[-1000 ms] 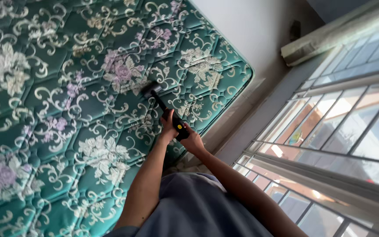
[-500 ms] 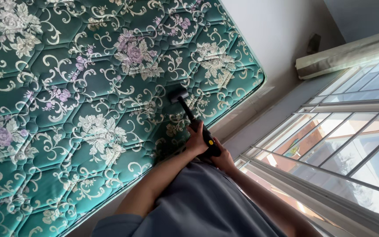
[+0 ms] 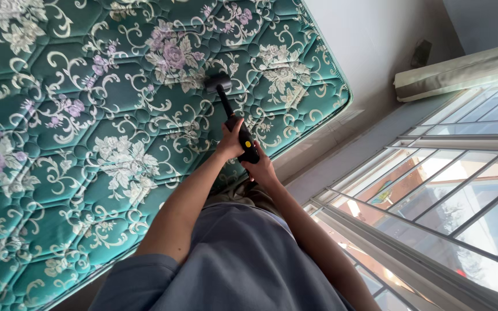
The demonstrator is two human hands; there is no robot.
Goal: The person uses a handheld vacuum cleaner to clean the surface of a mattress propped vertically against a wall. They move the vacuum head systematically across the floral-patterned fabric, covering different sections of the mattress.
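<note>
Near the frame's centre, the left hand (image 3: 230,144) and right hand (image 3: 262,170) are both wrapping closed around the rigid, light-looking black handheld cleaning tool (image 3: 238,133), its head pressing into the soft, springy teal floral mattress (image 3: 87,132).

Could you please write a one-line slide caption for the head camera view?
Both hands, left hand and right hand, grip a black handheld cleaning tool against a green floral mattress beside a barred window.

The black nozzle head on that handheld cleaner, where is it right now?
In the head view, the nozzle head sits upper centre, pressed against the green flowered mattress beside a purple flower, above the left hand and right hand gripping the handle.
</note>
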